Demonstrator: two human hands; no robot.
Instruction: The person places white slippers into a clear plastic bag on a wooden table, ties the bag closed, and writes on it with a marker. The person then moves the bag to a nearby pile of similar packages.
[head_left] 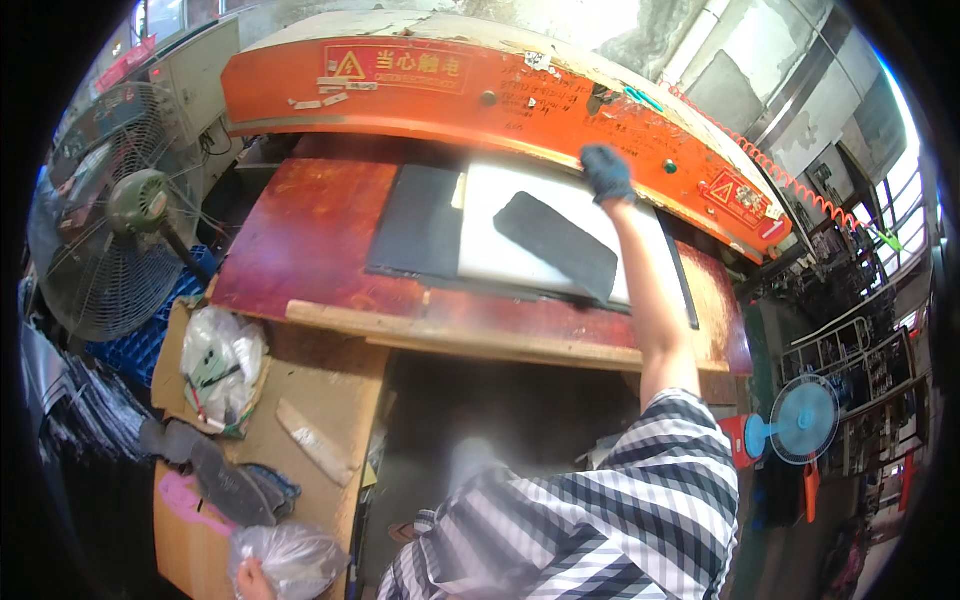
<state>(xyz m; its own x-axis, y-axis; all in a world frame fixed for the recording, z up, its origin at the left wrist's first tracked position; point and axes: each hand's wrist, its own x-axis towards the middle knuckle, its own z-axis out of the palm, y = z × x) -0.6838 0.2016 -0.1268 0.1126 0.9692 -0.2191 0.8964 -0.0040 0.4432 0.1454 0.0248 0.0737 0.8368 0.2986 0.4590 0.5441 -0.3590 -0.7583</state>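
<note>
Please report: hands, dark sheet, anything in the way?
Gloved right hand by orange beam; left hand at plastic bag. Dark sheet on white board. Right forearm over board.

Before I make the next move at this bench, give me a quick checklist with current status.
1. Right hand gloved: ok, dark glove.
2. Right hand clear of the orange beam: not ok, it overlaps the lower edge in view; contact unclear.
3. Dark sheet on the white board: ok, lying at an angle.
4. Sheet squared to the board: not ok.
5. Left hand gripping the clear bag: cannot tell.
</note>
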